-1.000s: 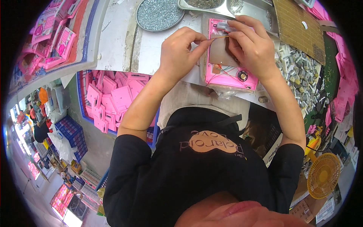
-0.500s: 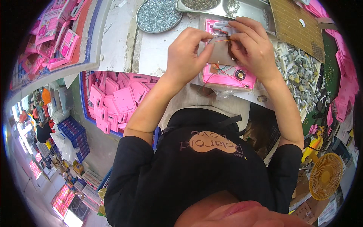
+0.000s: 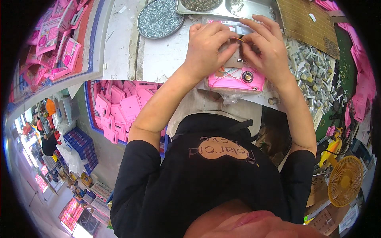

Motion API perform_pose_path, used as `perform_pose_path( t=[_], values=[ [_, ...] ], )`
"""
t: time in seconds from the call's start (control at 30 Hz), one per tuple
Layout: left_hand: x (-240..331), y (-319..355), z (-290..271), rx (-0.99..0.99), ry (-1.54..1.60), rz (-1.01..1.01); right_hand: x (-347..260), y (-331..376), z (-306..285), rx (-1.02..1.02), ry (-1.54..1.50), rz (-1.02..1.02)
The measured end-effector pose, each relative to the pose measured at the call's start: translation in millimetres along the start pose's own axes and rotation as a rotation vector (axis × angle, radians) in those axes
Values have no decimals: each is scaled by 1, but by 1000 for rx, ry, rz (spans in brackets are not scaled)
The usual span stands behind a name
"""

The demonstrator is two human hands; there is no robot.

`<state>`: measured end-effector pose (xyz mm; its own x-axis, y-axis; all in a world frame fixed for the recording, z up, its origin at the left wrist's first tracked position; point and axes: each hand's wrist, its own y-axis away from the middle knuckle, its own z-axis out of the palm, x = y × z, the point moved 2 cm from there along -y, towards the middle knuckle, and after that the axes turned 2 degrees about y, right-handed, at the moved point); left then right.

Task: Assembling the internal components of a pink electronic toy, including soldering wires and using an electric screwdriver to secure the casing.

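A pink plastic casing [image 3: 235,82] lies on the worktable between my hands, its open inside facing up. A round black speaker [image 3: 247,76] sits in its near right corner, with thin red and green wires [image 3: 225,73] beside it. Across the middle of the casing lies a grey-brown plate [image 3: 232,62]. Above that plate, my left hand [image 3: 208,48] pinches a thin yellow-orange wire [image 3: 237,39] between thumb and fingers. My right hand [image 3: 265,47] closes thumb and forefinger on the wire's other side, its remaining fingers raised. The fingers hide part of the wiring.
A round tray of small silver screws [image 3: 160,19] stands at the back left, beside a metal compartment tray [image 3: 222,12]. Small motors [image 3: 313,75] are heaped on the right near brown cardboard [image 3: 311,23]. A crate of pink casings [image 3: 119,105] sits lower left; a yellow fan [image 3: 345,180] stands lower right.
My left hand has moved right, bringing its fingertips close to those of my right hand at the wire. The whole view has shifted slightly.
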<state>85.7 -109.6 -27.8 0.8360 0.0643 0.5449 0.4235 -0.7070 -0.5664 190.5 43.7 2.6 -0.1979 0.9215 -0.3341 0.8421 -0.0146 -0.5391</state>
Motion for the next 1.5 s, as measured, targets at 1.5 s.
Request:
perform_pose_path(
  t=[1.5],
  values=[
    [31,-20,10,-133,282,-142,87,308,-220,1322,-550,1036]
  ],
)
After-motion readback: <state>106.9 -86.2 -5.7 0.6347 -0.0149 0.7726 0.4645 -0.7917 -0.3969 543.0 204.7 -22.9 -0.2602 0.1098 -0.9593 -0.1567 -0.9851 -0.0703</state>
